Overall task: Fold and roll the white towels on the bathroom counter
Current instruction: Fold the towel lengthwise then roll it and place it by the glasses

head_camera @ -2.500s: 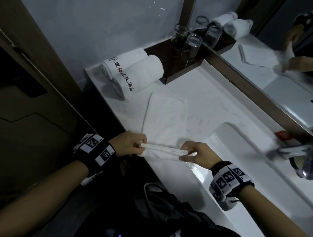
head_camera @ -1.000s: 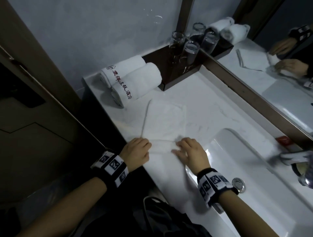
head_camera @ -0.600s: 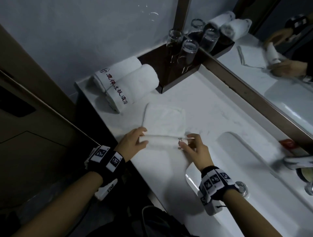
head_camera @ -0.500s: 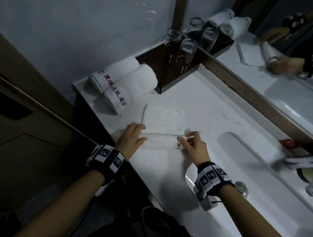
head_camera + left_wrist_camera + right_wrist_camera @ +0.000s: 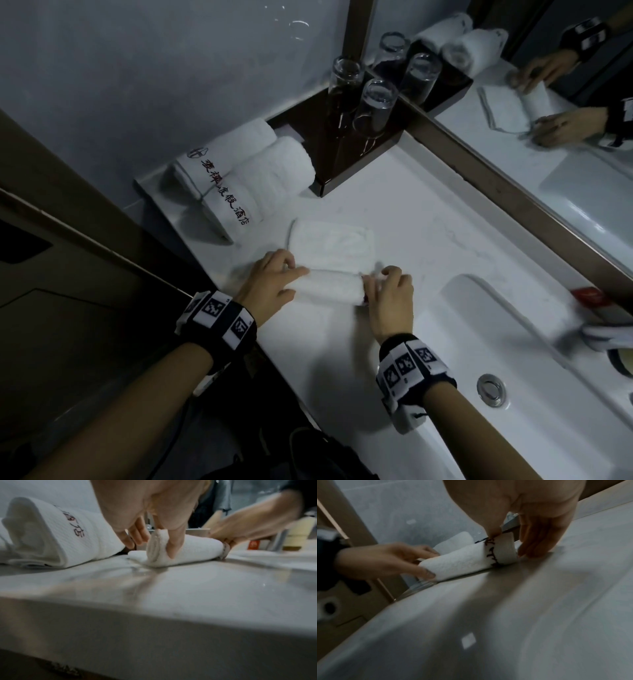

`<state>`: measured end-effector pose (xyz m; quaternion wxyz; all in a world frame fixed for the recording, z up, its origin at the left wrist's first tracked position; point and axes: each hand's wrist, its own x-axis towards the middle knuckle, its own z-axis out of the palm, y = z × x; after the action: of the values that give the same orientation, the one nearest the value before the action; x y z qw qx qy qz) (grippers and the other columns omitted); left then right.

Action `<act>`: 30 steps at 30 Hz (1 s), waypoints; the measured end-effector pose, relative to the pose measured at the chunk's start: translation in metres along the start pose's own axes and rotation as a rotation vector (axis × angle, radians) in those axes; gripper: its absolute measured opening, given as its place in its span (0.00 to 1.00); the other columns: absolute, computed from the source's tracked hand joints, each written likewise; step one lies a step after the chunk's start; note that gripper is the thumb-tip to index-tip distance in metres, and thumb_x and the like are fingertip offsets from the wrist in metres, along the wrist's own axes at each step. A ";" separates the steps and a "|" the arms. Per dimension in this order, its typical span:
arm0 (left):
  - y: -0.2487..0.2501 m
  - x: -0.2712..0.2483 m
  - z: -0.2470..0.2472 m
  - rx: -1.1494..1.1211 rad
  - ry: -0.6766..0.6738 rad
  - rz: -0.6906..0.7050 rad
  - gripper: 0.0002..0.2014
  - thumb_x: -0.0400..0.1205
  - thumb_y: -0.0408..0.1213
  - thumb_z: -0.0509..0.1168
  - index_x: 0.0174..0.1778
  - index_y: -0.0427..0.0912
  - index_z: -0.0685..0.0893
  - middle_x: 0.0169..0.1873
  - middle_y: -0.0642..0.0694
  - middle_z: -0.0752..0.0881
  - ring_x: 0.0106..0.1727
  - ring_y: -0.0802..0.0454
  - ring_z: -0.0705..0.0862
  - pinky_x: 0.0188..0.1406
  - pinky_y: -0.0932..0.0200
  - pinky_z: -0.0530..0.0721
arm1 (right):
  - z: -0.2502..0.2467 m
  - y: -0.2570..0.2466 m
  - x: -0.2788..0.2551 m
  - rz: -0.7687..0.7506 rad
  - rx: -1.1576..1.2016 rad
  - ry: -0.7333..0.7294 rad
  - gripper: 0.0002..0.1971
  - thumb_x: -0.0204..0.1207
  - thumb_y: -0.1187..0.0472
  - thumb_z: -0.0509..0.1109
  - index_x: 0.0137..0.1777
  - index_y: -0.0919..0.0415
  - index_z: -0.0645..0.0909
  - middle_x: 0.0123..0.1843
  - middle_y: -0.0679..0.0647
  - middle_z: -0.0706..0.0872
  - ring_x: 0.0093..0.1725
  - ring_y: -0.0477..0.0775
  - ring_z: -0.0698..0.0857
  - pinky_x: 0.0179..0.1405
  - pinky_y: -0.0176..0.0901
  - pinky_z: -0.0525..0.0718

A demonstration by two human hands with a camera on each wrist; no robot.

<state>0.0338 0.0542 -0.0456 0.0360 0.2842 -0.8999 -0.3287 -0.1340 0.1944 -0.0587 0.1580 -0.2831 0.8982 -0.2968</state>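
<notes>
A small white towel lies on the white counter [image 5: 342,342], its near part wound into a roll [image 5: 329,286] and its far part [image 5: 332,245] still flat. My left hand [image 5: 291,270] grips the roll's left end; in the left wrist view its thumb [image 5: 175,545] presses the near side of the roll [image 5: 192,551] and the fingers curl behind. My right hand [image 5: 380,277] holds the right end, where dark stitching shows on the roll [image 5: 462,562], with thumb [image 5: 493,532] in front and fingers [image 5: 536,542] behind.
Two rolled towels with red lettering [image 5: 246,178] lie at the back left corner. A dark wooden tray [image 5: 342,171] with upturned glasses [image 5: 375,102] stands behind. The sink basin [image 5: 513,342] and faucet [image 5: 606,335] are to the right, with the mirror [image 5: 565,192] along the back.
Both hands have pushed the roll away from me over the flat part. The roll is thicker and the flat stretch of towel shorter.
</notes>
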 end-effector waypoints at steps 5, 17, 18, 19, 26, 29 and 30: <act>-0.003 0.005 -0.006 -0.209 -0.005 -0.047 0.19 0.76 0.24 0.66 0.64 0.36 0.81 0.57 0.40 0.81 0.56 0.46 0.80 0.56 0.71 0.71 | -0.011 0.013 -0.012 -0.406 -0.133 -0.232 0.30 0.65 0.56 0.80 0.65 0.66 0.77 0.64 0.61 0.77 0.63 0.62 0.73 0.67 0.47 0.67; 0.009 0.011 -0.009 0.154 0.160 0.119 0.16 0.71 0.21 0.67 0.55 0.34 0.82 0.55 0.35 0.81 0.52 0.38 0.81 0.54 0.48 0.82 | -0.024 -0.001 0.026 0.041 0.260 -0.259 0.16 0.79 0.55 0.65 0.61 0.62 0.67 0.36 0.50 0.78 0.42 0.57 0.79 0.45 0.47 0.76; 0.013 0.012 -0.007 0.212 0.165 0.164 0.18 0.67 0.17 0.67 0.52 0.33 0.84 0.52 0.35 0.84 0.50 0.38 0.83 0.52 0.48 0.84 | -0.020 -0.005 0.031 0.112 0.284 -0.233 0.18 0.79 0.53 0.65 0.61 0.62 0.65 0.35 0.51 0.79 0.41 0.59 0.80 0.44 0.47 0.76; 0.015 0.012 -0.006 0.258 0.173 0.215 0.18 0.64 0.17 0.70 0.48 0.33 0.85 0.48 0.37 0.86 0.47 0.40 0.86 0.49 0.50 0.85 | -0.016 -0.010 0.035 0.160 0.296 -0.208 0.20 0.79 0.52 0.65 0.61 0.63 0.64 0.37 0.55 0.81 0.42 0.61 0.81 0.44 0.48 0.77; 0.015 0.011 0.009 0.577 0.157 0.305 0.20 0.60 0.26 0.74 0.49 0.39 0.89 0.47 0.47 0.91 0.52 0.52 0.89 0.55 0.52 0.86 | -0.011 -0.010 0.028 -0.438 -0.106 -0.078 0.15 0.76 0.58 0.71 0.56 0.69 0.80 0.55 0.64 0.82 0.55 0.66 0.80 0.57 0.46 0.73; 0.019 0.026 0.000 0.525 0.173 0.286 0.22 0.59 0.19 0.70 0.50 0.37 0.88 0.47 0.45 0.90 0.54 0.49 0.88 0.59 0.53 0.83 | -0.017 -0.001 0.033 -0.493 -0.214 -0.282 0.27 0.66 0.55 0.79 0.63 0.66 0.79 0.62 0.61 0.82 0.62 0.63 0.79 0.64 0.50 0.74; 0.020 0.034 -0.006 0.465 0.113 0.244 0.25 0.61 0.18 0.70 0.56 0.36 0.85 0.54 0.42 0.88 0.61 0.48 0.84 0.66 0.56 0.77 | -0.019 -0.001 0.037 -0.466 -0.205 -0.300 0.28 0.65 0.56 0.80 0.65 0.65 0.78 0.63 0.60 0.81 0.63 0.62 0.79 0.64 0.49 0.75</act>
<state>-0.0034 0.0450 -0.0325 0.0592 0.1922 -0.9754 -0.0900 -0.1714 0.1800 -0.0472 0.1871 -0.5370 0.8008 -0.1877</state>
